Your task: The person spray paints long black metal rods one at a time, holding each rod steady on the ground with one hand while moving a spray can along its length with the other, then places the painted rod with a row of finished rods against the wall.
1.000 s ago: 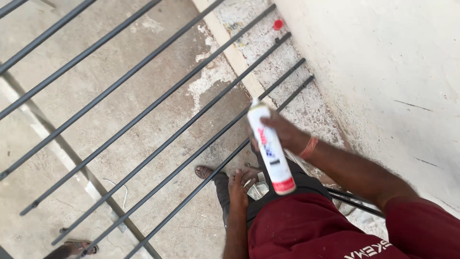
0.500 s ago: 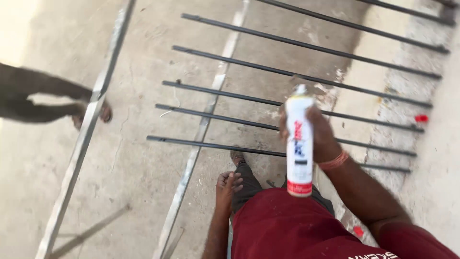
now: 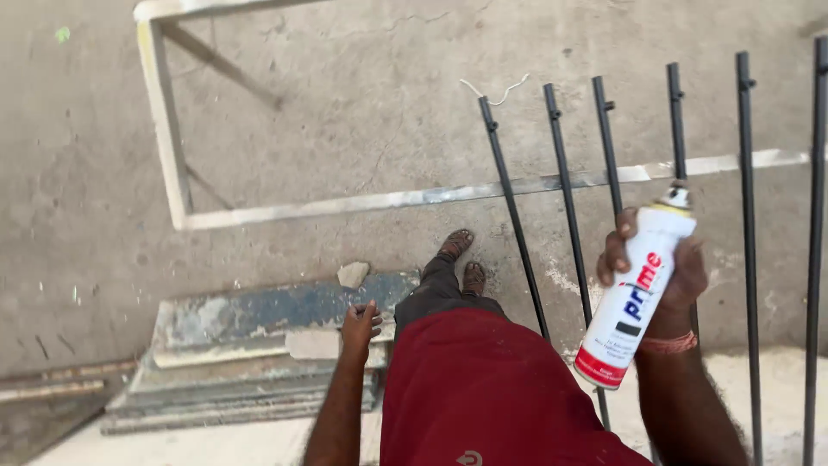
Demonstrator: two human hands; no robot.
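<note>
I've got the right hand (image 3: 668, 267) wrapped tight round the white spray can (image 3: 634, 298) at three o'clock, nozzle up, over the dark metal bars (image 3: 565, 185). Bars look coated already, the pale frame (image 3: 172, 164) at ten o'clock still bare; left hand (image 3: 358, 326) hangs loose and empty
</note>
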